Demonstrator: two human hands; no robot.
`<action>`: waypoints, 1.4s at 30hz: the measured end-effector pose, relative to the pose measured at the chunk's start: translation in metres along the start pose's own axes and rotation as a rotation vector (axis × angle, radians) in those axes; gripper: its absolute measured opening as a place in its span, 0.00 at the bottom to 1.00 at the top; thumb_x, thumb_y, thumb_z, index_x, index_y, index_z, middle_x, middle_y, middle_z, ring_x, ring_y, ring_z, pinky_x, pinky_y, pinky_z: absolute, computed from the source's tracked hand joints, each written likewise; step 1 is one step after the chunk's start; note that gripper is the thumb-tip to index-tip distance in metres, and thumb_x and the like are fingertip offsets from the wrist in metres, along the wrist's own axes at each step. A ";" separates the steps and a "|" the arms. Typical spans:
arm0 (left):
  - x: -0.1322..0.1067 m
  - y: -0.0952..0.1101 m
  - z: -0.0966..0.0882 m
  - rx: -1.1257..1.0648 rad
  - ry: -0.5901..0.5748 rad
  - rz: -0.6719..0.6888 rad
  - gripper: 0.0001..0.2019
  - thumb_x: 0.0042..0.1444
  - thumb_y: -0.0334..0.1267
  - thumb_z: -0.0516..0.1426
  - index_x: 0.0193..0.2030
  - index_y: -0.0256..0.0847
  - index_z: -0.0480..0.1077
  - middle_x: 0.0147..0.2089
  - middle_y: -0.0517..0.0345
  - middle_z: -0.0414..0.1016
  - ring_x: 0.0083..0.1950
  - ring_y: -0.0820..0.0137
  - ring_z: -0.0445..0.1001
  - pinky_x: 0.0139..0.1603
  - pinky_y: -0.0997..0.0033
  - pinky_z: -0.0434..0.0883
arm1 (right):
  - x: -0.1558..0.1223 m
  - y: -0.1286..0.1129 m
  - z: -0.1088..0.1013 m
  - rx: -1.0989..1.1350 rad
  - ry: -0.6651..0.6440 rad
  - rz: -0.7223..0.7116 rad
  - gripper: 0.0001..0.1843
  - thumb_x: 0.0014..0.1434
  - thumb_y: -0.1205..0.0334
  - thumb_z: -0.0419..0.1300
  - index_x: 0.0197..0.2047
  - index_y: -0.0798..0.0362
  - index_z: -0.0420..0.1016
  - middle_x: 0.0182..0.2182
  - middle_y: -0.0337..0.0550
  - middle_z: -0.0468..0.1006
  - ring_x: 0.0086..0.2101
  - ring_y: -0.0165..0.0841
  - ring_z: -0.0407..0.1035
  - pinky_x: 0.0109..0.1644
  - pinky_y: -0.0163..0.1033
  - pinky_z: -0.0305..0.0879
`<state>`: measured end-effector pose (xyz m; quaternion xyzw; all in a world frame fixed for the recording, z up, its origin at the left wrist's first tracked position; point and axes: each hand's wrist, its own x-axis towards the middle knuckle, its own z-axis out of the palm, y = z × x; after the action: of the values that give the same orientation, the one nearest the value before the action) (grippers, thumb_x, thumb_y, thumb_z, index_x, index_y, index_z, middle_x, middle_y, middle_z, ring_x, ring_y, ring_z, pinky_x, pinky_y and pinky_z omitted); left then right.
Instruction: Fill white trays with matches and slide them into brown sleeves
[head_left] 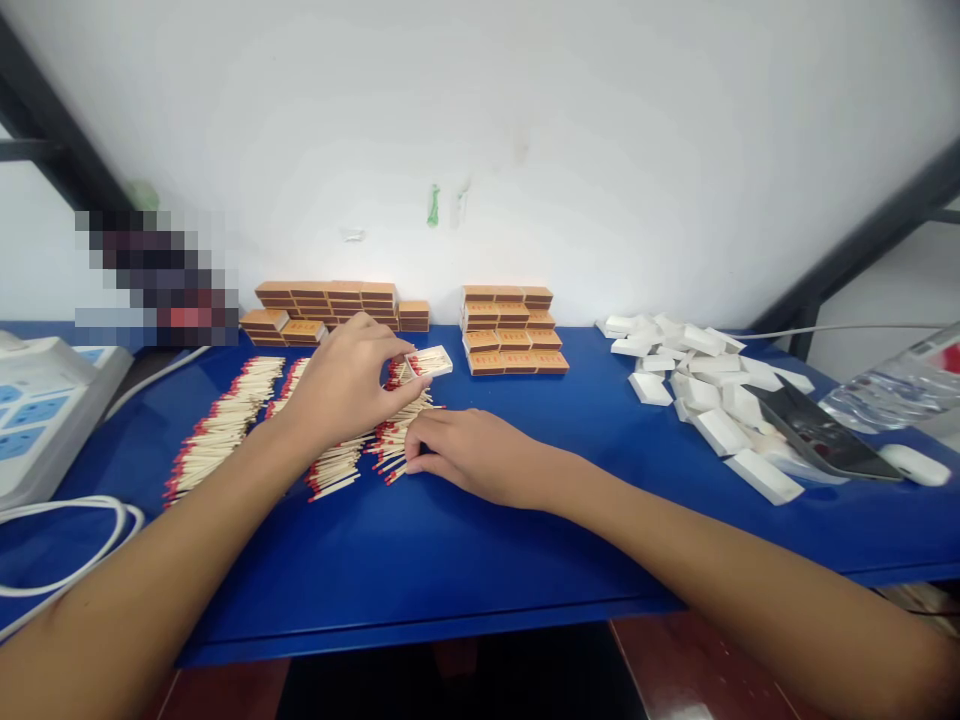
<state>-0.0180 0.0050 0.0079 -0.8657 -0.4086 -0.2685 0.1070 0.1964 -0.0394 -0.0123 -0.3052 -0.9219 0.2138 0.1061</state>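
My left hand (352,375) pinches a small white matchbox tray (442,361) between thumb and fingers, with matches lying inside it. Just below and to the right, my right hand (472,455) has its fingers curled and pressed together at the edge of a row of loose matches (390,445). Whether a match is between those fingertips is hidden. More red-tipped matches (225,430) lie in long rows to the left, partly covered by my left hand and forearm.
Orange-topped matchboxes (514,340) stand stacked by the wall, with another stack (322,295) farther left. White trays (701,370) lie heaped at the right, beside a dark phone (825,430), a white mouse (913,464) and a clear plastic bottle (892,385). A power strip (52,410) and white cable (112,510) occupy the left.
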 end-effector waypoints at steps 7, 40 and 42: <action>0.000 -0.001 0.000 -0.006 -0.006 -0.001 0.16 0.67 0.49 0.63 0.48 0.39 0.83 0.42 0.46 0.84 0.50 0.51 0.76 0.52 0.49 0.75 | -0.002 -0.001 -0.002 -0.007 -0.029 -0.013 0.07 0.78 0.61 0.60 0.44 0.52 0.75 0.48 0.44 0.84 0.43 0.36 0.75 0.45 0.40 0.62; 0.001 0.000 0.002 -0.044 -0.033 0.060 0.17 0.66 0.49 0.62 0.48 0.37 0.84 0.42 0.45 0.85 0.49 0.52 0.77 0.54 0.49 0.74 | -0.007 0.018 -0.041 -0.039 0.175 0.107 0.05 0.77 0.62 0.60 0.45 0.52 0.74 0.44 0.46 0.82 0.43 0.37 0.74 0.46 0.40 0.62; 0.001 0.002 0.001 -0.073 -0.045 0.069 0.17 0.66 0.51 0.63 0.48 0.38 0.84 0.40 0.47 0.84 0.47 0.53 0.77 0.52 0.50 0.74 | -0.009 0.030 -0.052 -0.090 0.280 0.140 0.05 0.77 0.63 0.59 0.45 0.53 0.73 0.44 0.47 0.81 0.42 0.38 0.73 0.46 0.40 0.61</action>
<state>-0.0155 0.0048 0.0074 -0.8884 -0.3709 -0.2599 0.0756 0.2358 -0.0060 0.0195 -0.3999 -0.8832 0.1344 0.2048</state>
